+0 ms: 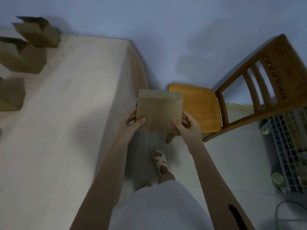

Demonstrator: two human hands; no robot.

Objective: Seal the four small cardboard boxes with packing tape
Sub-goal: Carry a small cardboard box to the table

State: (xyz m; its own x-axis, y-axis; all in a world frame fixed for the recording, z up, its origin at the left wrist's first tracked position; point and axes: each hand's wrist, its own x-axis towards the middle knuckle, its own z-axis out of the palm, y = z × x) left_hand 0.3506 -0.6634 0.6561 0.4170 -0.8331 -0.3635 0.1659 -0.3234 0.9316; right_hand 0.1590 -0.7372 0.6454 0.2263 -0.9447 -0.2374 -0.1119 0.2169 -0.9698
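Holding one box between both hands, we grip its near corners: left hand and right hand each pinch a side, thumbs on top. It hangs past the table's end, above the floor, equally near either hand. Three open boxes stand well apart at far left, one cut off. We see no tape.

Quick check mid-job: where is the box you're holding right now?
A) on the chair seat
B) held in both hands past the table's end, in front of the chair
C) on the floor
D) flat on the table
B: the left hand and right hand grip the box at its near corners, in the air beyond the table end, with the chair behind it.
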